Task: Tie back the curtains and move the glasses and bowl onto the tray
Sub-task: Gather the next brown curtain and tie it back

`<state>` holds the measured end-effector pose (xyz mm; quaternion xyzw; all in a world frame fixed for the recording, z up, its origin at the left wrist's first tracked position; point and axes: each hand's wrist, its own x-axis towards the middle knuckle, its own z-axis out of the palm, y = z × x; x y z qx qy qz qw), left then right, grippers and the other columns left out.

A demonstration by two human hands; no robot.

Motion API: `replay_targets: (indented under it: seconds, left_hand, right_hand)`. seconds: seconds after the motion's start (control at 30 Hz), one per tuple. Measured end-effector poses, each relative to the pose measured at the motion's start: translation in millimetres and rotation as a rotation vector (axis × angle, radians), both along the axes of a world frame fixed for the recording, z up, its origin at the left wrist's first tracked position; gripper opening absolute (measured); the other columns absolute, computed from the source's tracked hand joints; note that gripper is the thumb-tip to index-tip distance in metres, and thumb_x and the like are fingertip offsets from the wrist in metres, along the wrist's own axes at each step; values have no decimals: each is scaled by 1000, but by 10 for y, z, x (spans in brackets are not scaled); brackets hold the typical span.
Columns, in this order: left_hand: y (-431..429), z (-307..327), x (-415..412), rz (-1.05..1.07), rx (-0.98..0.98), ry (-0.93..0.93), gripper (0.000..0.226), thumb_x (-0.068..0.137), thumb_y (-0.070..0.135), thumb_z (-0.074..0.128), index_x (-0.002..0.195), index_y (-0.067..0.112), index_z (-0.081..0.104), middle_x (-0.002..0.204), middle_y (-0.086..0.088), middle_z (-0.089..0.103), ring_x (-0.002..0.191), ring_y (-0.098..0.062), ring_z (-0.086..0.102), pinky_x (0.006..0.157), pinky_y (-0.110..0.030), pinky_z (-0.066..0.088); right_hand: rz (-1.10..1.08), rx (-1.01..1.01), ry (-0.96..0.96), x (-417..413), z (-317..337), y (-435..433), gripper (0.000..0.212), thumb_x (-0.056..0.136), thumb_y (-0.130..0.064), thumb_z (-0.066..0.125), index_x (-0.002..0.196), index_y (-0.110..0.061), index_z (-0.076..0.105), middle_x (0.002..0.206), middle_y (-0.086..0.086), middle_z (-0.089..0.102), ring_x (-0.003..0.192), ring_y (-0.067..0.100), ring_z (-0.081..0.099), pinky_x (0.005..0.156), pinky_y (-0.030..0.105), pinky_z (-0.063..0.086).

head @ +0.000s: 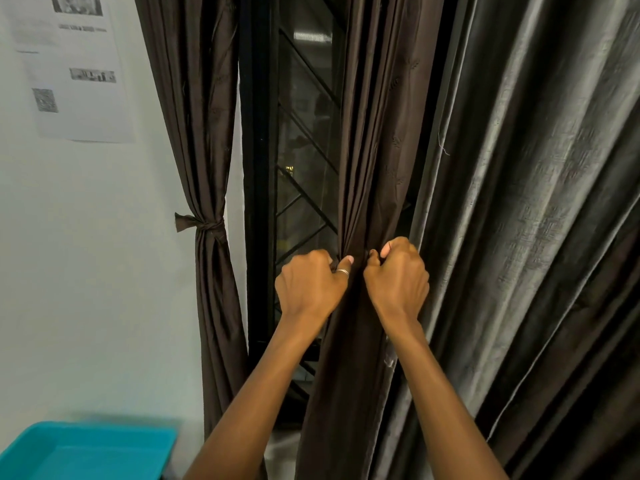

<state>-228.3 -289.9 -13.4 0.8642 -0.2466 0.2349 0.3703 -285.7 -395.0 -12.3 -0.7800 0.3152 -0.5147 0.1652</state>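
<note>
A dark brown curtain (377, 140) hangs bunched in front of a black window. My left hand (311, 289) and my right hand (398, 275) both grip its gathered folds at the same height, fingers curled into the cloth, thumbs nearly touching. To the left, a second brown curtain (204, 133) hangs gathered and knotted with a fabric tie (204, 225). A turquoise tray (86, 448) sits at the bottom left corner. No glasses or bowl are in view.
A wide grey curtain (540, 202) fills the right side. The black window frame with diagonal bars (298, 168) shows between the brown curtains. A printed paper sheet (72, 64) is stuck on the white wall at upper left.
</note>
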Motion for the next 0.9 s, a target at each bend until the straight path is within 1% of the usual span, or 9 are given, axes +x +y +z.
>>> replay_targets:
  seconds: [0.07, 0.13, 0.27, 0.37, 0.43, 0.53, 0.63, 0.73, 0.9]
  left_hand:
    - [20, 27, 22, -24, -5, 65, 48, 90, 61, 59, 65, 21, 64, 62, 5, 62, 68, -21, 66, 65, -35, 57]
    - [26, 62, 73, -112, -73, 241, 51, 88, 59, 63, 55, 21, 61, 54, 8, 60, 64, -19, 64, 66, -33, 55]
    - [21, 74, 139, -290, -322, 614, 60, 85, 50, 72, 37, 22, 48, 41, 8, 50, 43, -14, 55, 66, -32, 56]
    - [18, 38, 151, -345, -410, 706, 53, 86, 44, 73, 40, 25, 55, 44, 5, 54, 45, -12, 59, 76, -37, 64]
    - [16, 35, 158, -350, -422, 707, 41, 88, 43, 72, 53, 21, 67, 50, 1, 62, 52, -14, 66, 76, -38, 65]
    - [9, 51, 167, -368, -425, 744, 36, 92, 41, 67, 75, 11, 76, 63, -4, 74, 65, -17, 75, 71, -33, 64]
    - [37, 74, 165, -471, -433, 842, 31, 99, 36, 57, 92, 13, 77, 76, -5, 79, 74, -15, 78, 66, -27, 62]
    - [63, 115, 194, -547, -475, 978, 33, 101, 38, 53, 105, 13, 74, 83, -6, 79, 78, -16, 78, 64, -26, 61]
    - [39, 187, 252, -582, -444, 1043, 48, 93, 56, 62, 107, 11, 72, 88, -11, 79, 83, -17, 78, 66, -26, 62]
  right_hand:
    - [35, 17, -21, 39, -4, -19, 18, 89, -22, 72, 86, -17, 56, 90, 6, 65, 83, 30, 67, 66, 31, 41]
    - [95, 70, -26, 65, -2, -47, 22, 88, -25, 73, 81, -19, 53, 83, 4, 67, 79, 28, 67, 67, 31, 44]
    - [389, 444, -90, 64, 11, -56, 26, 87, -40, 73, 74, -20, 62, 68, 1, 72, 72, 23, 74, 72, 42, 61]
    - [740, 839, -230, -17, 68, -43, 22, 92, -33, 68, 77, -17, 71, 72, -2, 75, 77, 18, 77, 69, 33, 62]
    - [893, 948, -227, -85, 113, -77, 17, 91, -26, 63, 89, -15, 76, 81, 1, 77, 82, 20, 76, 73, 32, 60]
    - [1031, 932, -115, -156, 122, -123, 27, 95, -16, 54, 112, -17, 74, 104, 9, 78, 94, 23, 76, 85, 40, 59]
    - [1099, 858, -23, -194, 74, -142, 37, 92, -5, 61, 122, -25, 70, 116, 6, 75, 106, 23, 74, 92, 44, 59]
    - [1057, 771, 3, -192, 6, -153, 49, 85, 2, 72, 124, -27, 68, 121, 0, 73, 111, 19, 72, 95, 43, 59]
    - [883, 385, 151, -133, -44, -138, 55, 86, -4, 73, 136, -25, 63, 130, -10, 67, 127, 5, 58, 111, 36, 47]
